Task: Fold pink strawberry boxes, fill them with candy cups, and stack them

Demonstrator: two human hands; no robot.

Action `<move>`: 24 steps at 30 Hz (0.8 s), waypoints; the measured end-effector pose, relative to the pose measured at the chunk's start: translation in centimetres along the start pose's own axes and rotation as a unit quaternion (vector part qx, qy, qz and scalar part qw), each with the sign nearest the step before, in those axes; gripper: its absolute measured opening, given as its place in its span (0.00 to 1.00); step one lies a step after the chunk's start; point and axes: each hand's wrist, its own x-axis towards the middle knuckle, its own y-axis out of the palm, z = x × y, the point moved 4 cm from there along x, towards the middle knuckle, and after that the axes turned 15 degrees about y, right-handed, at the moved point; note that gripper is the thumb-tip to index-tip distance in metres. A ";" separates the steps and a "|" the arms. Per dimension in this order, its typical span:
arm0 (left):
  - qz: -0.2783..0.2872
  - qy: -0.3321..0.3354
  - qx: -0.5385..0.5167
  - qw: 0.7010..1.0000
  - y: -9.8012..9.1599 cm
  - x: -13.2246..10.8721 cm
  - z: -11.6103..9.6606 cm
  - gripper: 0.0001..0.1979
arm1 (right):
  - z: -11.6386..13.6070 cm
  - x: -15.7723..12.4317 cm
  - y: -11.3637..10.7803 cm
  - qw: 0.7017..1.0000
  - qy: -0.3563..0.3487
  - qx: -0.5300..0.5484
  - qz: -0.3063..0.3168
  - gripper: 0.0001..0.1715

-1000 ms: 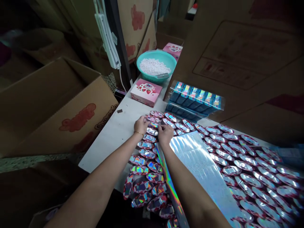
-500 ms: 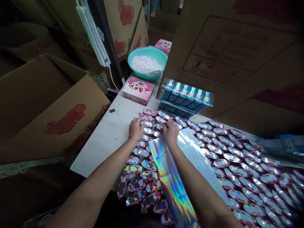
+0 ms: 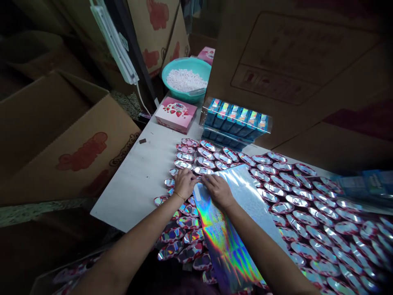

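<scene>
A shiny holographic sheet (image 3: 227,241) lies slanted over rows of oval packs (image 3: 204,162) with red rims and reflective tops. My right hand (image 3: 218,190) rests on the upper end of this sheet, its fingers bent together at the edge. Close by, my left hand (image 3: 184,183) is at the top left corner, thumb and fingers drawn together, nearly touching the right fingertips. Whatever lies between the left fingers is too small to make out. Under the right forearm a paler silvery sheet (image 3: 245,192) extends to the right.
A pink strawberry-print box (image 3: 176,114) sits beyond the packs, before a turquoise basin (image 3: 167,84) of small white pieces. Blue packs (image 3: 236,123) stand in a clear tray. Cardboard cartons rise behind; an open carton (image 3: 101,164) is left of the white table (image 3: 123,196).
Both hands have come back toward me from the upper packs to the sheet's top edge, and closer together. The view has shifted slightly.
</scene>
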 end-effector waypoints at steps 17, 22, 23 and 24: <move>-0.025 0.008 0.022 0.999 0.6 -0.5 -0.1 0.09 | 0.2 -0.4 1.0 0.997 0.066 -0.028 0.041 0.24; -0.031 0.007 0.029 0.999 0.8 -0.7 -0.1 0.08 | 0.2 -0.5 0.5 0.995 0.050 -0.058 0.060 0.25; -0.032 0.008 0.029 0.999 0.8 -0.7 -0.1 0.08 | 0.3 -0.6 0.5 0.996 0.042 -0.061 0.059 0.24; -0.034 0.007 0.029 0.999 0.8 -0.7 -0.1 0.08 | 0.4 -0.7 0.5 0.996 0.031 -0.060 0.057 0.24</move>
